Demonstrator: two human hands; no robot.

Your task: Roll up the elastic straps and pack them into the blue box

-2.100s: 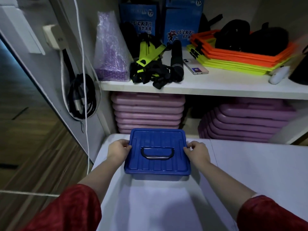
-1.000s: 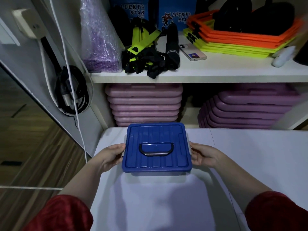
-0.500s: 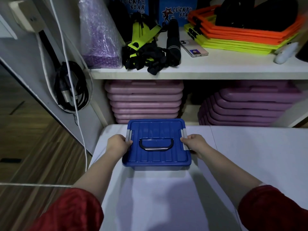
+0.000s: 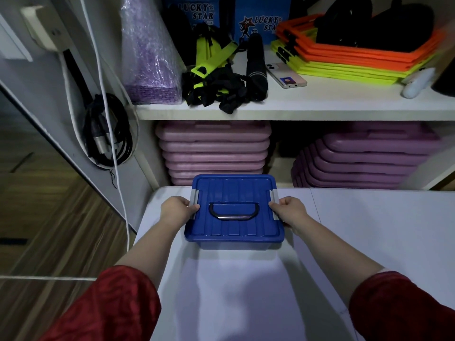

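so closest to the camera you've got two red sleeves (image 4: 105,303) and bare forearms reaching out over a pale surface (image 4: 369,242) that has nothing else on it that i can see. a bit further out sits the blue box (image 4: 234,225), lid on, dark handle (image 4: 233,212) lying flat on top. the left hand (image 4: 176,209) is curled against the grey clip (image 4: 194,200) on its side, and the right hand (image 4: 289,209) is doing the same on the other grey clip (image 4: 275,201), so both hands are closed on the latches rather than holding anything loose. my guess is the clips are about to be popped so the lid can come off, but honestly can't tell if they're snapped down or already flipped. past the box there's a stack of pink boards (image 4: 214,153) under the shelf (image 4: 295,107), and up on that shelf is the tangle of black and neon yellow elastic straps (image 4: 216,82), just beside a phone (image 4: 286,75) and a pile of orange and yellow frames (image 4: 344,57). progress wise it looks like basically square one: straps are still a messy heap, none rolled, none in the box as far as i can see, and the box isn't open yet. so left to do: open it, grab the straps, roll them, pack them.
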